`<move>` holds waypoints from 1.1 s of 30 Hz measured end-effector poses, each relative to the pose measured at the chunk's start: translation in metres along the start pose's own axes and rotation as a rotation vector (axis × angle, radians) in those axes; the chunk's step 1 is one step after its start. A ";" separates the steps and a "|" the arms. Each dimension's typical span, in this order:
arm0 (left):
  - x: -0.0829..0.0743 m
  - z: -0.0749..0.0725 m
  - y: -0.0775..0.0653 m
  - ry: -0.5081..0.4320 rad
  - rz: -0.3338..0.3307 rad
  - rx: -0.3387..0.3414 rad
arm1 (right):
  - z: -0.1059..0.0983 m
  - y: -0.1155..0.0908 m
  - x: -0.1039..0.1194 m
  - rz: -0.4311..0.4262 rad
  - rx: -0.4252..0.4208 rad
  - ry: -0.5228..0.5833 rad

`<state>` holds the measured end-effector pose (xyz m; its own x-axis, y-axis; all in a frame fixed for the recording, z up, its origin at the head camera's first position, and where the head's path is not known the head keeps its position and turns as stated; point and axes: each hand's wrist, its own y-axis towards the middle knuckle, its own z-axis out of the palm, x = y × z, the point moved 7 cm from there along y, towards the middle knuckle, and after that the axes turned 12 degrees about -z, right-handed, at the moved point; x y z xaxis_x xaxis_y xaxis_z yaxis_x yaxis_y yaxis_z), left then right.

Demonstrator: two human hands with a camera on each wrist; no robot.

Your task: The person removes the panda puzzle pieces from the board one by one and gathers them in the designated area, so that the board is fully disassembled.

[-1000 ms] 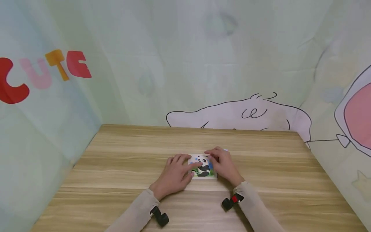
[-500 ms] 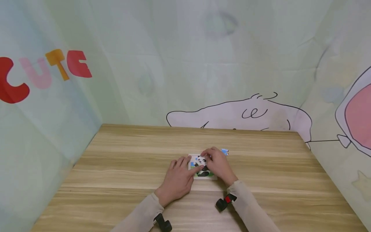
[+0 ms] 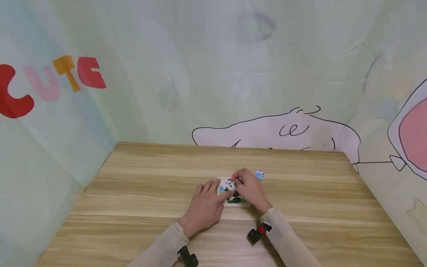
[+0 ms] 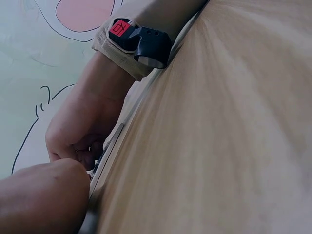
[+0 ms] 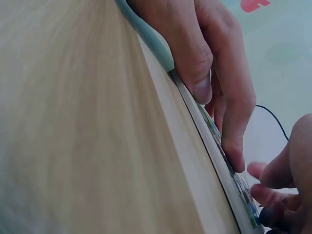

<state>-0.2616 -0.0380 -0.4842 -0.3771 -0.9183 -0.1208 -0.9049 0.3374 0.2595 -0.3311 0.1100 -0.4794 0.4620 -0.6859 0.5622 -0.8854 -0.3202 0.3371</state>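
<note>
A panda jigsaw puzzle (image 3: 234,200) in a thin pale tray lies flat on the wooden table. My left hand (image 3: 205,207) rests at its left side, one finger on the tray's upper left corner and the thumb reaching onto the picture. Over the upper right of the puzzle is my right hand (image 3: 250,189), fingers curled, thumb and index finger close together by the panda's head. In the right wrist view, a dark blue rounded puzzle piece (image 5: 273,214) shows at its fingertips, mostly hidden. The left wrist view has the right hand (image 4: 83,126) curled low over the tray.
A loose blue puzzle piece (image 3: 259,175) lies on the table (image 3: 150,178) just beyond the right hand. Behind rises a cloth backdrop (image 3: 160,74) with cartoon drawings. Each wrist wears a black camera, the right one (image 3: 255,235) near the table's front.
The right hand has shifted left over the puzzle, uncovering the loose blue piece behind it. The left hand has drawn slightly back and right. Over the last half second both hands barely move.
</note>
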 end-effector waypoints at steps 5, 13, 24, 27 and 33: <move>0.000 0.000 0.000 0.002 -0.002 0.003 | 0.000 -0.001 0.001 -0.011 -0.006 -0.036; 0.000 0.002 0.000 0.015 0.000 0.014 | 0.000 -0.001 -0.001 -0.008 -0.011 0.088; -0.003 0.000 0.002 0.000 -0.010 0.033 | -0.051 -0.009 -0.057 0.182 -0.321 0.385; -0.013 -0.003 0.001 0.042 0.037 -0.017 | -0.080 -0.021 -0.086 0.217 -0.374 0.236; -0.044 -0.012 -0.014 0.060 0.090 -0.098 | -0.091 -0.033 -0.109 0.215 -0.218 -0.007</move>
<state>-0.2296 -0.0045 -0.4709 -0.4403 -0.8971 -0.0359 -0.8434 0.3995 0.3592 -0.3476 0.2544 -0.4833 0.2640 -0.7277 0.6330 -0.9307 -0.0198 0.3654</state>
